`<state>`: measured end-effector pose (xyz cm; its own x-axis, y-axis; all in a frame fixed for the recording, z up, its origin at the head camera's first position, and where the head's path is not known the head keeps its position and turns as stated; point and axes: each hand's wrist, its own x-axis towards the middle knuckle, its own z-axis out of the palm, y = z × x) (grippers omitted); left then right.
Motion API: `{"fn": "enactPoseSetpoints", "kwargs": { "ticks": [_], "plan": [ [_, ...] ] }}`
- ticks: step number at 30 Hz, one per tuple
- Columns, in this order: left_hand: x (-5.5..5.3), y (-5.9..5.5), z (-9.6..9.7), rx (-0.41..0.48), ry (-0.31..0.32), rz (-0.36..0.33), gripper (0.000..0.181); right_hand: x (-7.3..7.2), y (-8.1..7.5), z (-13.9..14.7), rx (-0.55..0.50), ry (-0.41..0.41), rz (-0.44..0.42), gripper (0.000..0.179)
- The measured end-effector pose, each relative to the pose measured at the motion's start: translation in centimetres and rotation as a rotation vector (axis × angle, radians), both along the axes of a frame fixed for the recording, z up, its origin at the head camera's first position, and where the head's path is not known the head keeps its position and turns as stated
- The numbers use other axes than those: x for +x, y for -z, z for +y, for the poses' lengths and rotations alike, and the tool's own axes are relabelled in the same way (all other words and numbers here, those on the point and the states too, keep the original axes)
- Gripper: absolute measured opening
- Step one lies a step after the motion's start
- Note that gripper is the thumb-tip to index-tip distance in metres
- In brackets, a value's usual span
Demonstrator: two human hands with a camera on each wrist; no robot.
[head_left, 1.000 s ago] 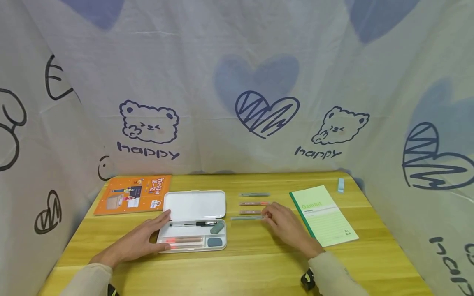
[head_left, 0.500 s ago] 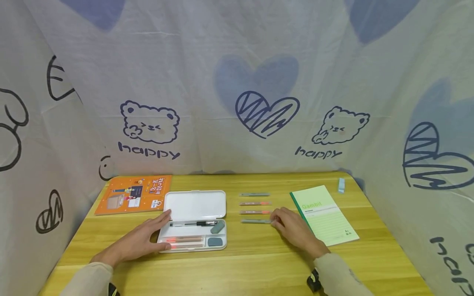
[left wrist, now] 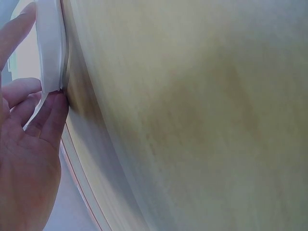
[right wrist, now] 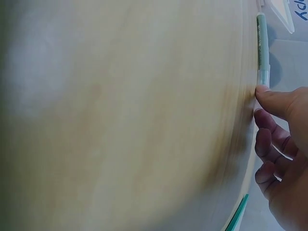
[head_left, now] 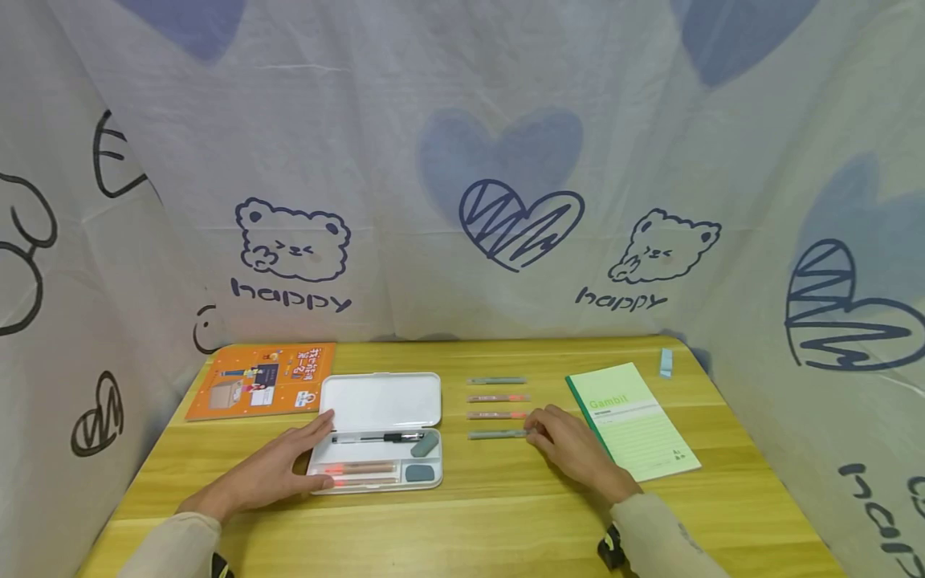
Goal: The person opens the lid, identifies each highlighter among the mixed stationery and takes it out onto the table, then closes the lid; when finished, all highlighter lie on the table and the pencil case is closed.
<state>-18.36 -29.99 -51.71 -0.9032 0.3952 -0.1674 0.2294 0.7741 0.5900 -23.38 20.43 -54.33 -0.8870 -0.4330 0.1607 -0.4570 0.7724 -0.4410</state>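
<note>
Beyond both hands, creased pale fabric (head_left: 405,80) printed with hearts and bears hangs along the far edge of a wooden table (head_left: 448,530), whose streaky yellow grain is broad on the near side of the hands and runs between them too. Past the left hand's fingers lies a flat, glossy orange booklet (head_left: 256,382), its corner close to the case. Just beyond the right hand sits a slanted pale-green notebook (head_left: 629,421) with a dark green spine.

The left hand (head_left: 270,470) spans the left end of a white pencil case (head_left: 379,399), thumb on the near rim and fingers at the hinge side, gripping it. Smooth and round-cornered, the case stands open, lid leaning away from that hand.

The right hand (head_left: 571,449) is loosely curled, its thumb tip touching the end of a pale green pen (head_left: 497,434); whether it pinches the pen I cannot tell. The pen points from the right hand toward the case, stopping short of it. Beyond it, three more slim pens (head_left: 497,398) lie roughly parallel.

To the right of the left hand, the tray holds a black-capped clear pen (head_left: 378,437), orange-tinted pens (head_left: 359,468) and two rounded gray-green blocks (head_left: 419,473).
</note>
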Motion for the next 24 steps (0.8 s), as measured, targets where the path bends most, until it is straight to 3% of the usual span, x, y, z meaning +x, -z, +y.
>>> {"fn": "enactPoseSetpoints", "kwargs": {
  "ticks": [13,20,24],
  "plan": [
    [0.0,0.1,0.0,-0.005,0.000,-0.003,0.102,0.2,0.3,0.2,-0.016,0.017,-0.017,0.013],
    [0.0,0.1,0.0,-0.003,0.008,-0.008,0.102,0.5,-0.5,0.5,-0.070,0.059,-0.070,0.022],
    [0.1,0.1,0.0,0.001,0.007,0.000,0.102,0.2,-0.6,0.5,-0.070,0.070,-0.049,0.022]
  ]
}}
